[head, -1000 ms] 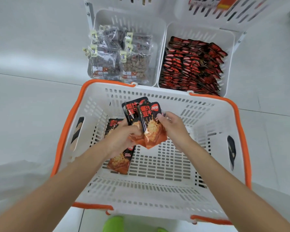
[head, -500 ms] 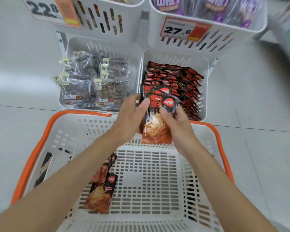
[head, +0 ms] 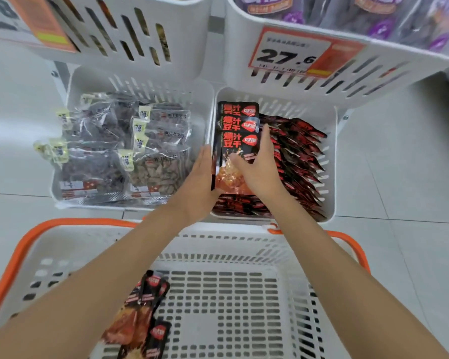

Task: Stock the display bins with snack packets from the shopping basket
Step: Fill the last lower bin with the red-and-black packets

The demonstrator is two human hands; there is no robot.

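Both hands hold a small stack of black-and-red snack packets [head: 237, 130] over the lower right display bin [head: 332, 161], which is filled with several rows of the same packets [head: 298, 161]. My right hand [head: 258, 167] grips the stack from the right, thumb on its face. My left hand [head: 201, 177] presses flat, fingers straight, against the stack's left edge. The white shopping basket [head: 218, 244] with an orange rim sits below, and a few more of these packets [head: 143, 314] lie on its floor at the left.
The lower left bin [head: 70, 81] holds clear bags of dark and brown snacks [head: 119, 151]. Two upper bins overhang the lower ones; the right one [head: 373, 81] carries a 27.6 price tag [head: 288, 54] and purple packets. Grey tiled floor surrounds the rack.
Both hands have carried the stack of packets up and forward out of the basket to the lower right bin. The view has moved closer to the bins.
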